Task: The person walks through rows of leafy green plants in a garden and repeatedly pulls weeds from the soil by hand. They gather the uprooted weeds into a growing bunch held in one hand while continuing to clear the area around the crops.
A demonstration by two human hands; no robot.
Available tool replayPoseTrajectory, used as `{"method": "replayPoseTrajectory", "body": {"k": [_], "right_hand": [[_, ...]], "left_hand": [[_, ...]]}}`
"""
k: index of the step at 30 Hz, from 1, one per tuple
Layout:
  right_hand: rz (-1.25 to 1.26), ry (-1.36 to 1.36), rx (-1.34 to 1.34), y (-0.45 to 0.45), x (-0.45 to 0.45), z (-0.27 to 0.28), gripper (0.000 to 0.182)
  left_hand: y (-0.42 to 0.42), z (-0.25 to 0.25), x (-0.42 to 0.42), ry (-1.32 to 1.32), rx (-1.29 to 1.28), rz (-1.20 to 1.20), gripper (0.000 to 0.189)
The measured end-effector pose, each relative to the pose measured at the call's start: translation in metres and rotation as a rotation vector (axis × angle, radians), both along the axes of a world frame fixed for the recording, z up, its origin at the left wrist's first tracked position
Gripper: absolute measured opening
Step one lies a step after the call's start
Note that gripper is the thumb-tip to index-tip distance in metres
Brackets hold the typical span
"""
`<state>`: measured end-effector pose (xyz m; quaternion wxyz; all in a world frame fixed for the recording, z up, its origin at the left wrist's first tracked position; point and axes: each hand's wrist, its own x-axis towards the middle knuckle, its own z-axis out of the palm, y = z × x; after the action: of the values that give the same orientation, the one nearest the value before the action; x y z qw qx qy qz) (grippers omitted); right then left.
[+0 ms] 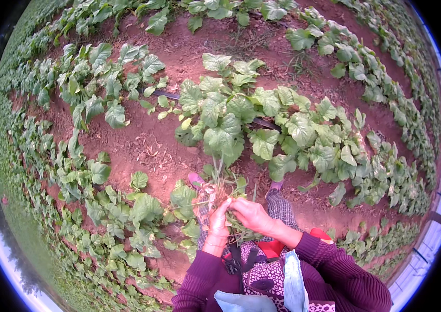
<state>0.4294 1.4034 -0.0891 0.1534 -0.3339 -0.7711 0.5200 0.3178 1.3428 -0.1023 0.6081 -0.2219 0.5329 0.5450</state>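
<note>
A loose bunch of uprooted grassy weeds (218, 191), with dry brown strands and pale withered leaves, is between my hands in front of my knees. Its green blades point away from me, and more stems hang below toward my lap. My left hand (218, 223) is closed around the bunch from the left. From the right, my right hand (252, 214) meets it, fingertips pinched on the same strands beside the left thumb. The fingers hide part of the stems.
Broad-leaved green crop plants (224, 128) stand just ahead, and another leafy row (142, 210) runs along the left. Black drip tubing (265, 124) crosses the reddish soil (146, 136). My pink shoes (277, 185) are on the ground. Something red (271, 249) shows beneath me.
</note>
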Motion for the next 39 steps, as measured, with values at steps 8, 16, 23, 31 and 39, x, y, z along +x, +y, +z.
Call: {"method": "replayPoseTrajectory", "body": {"k": [8, 16, 23, 31, 39], "right_hand": [[-0.197, -0.068, 0.034, 0.029, 0.192, -0.013, 0.018], [-0.615, -0.405, -0.135, 0.0, 0.393, -0.022, 0.008], [-0.747, -0.566, -0.324, -0.062, 0.426, -0.005, 0.013], [-0.769, -0.822, -0.371, -0.155, 0.428, -0.016, 0.022], [-0.917, -0.723, -0.437, -0.164, 0.383, 0.012, 0.023]], "left_hand": [[0.005, 0.018, 0.059, 0.136, 0.068, -0.033, 0.012], [0.034, 0.087, 0.079, 0.282, 0.186, 0.084, 0.024], [0.106, 0.203, 0.121, 0.476, 0.534, 0.19, 0.016], [0.098, 0.305, 0.055, 0.254, 1.564, -0.421, 0.022], [0.119, 0.314, 0.05, 0.14, 1.762, -0.569, 0.023]]}}
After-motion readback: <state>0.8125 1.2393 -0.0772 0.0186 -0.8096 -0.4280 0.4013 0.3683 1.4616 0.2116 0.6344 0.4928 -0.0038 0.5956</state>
